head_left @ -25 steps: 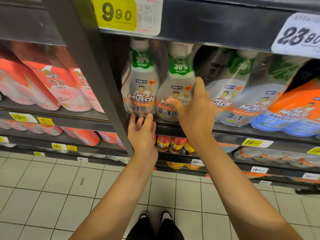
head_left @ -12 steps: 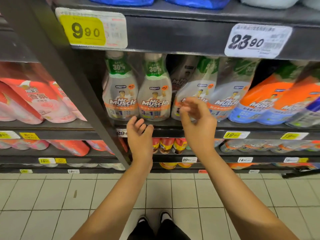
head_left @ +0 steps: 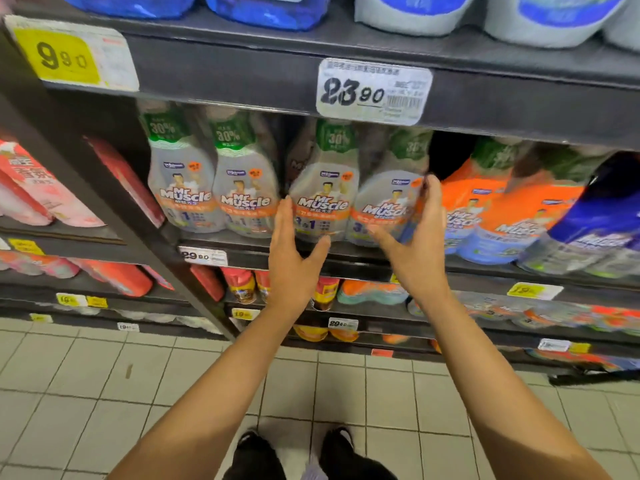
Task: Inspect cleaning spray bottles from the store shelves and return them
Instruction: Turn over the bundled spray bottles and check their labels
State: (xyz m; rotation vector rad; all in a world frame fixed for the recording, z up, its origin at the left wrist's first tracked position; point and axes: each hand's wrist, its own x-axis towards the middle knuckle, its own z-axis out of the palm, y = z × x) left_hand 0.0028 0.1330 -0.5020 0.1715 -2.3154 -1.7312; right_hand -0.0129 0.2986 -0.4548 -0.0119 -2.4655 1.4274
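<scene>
Grey spray bottles stand on the shelf at 12 o'clock, two bracketed by left hand and right hand, fingers straight, spread, touching their sides without gripping; none lifted, so inspection and return apparently remain.

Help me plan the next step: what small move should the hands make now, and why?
Probably close the right hand on the fourth grey bottle and draw it out: fingers lie along its right side, thumb low in front; the open left hand flanks the third grey bottle.
</scene>
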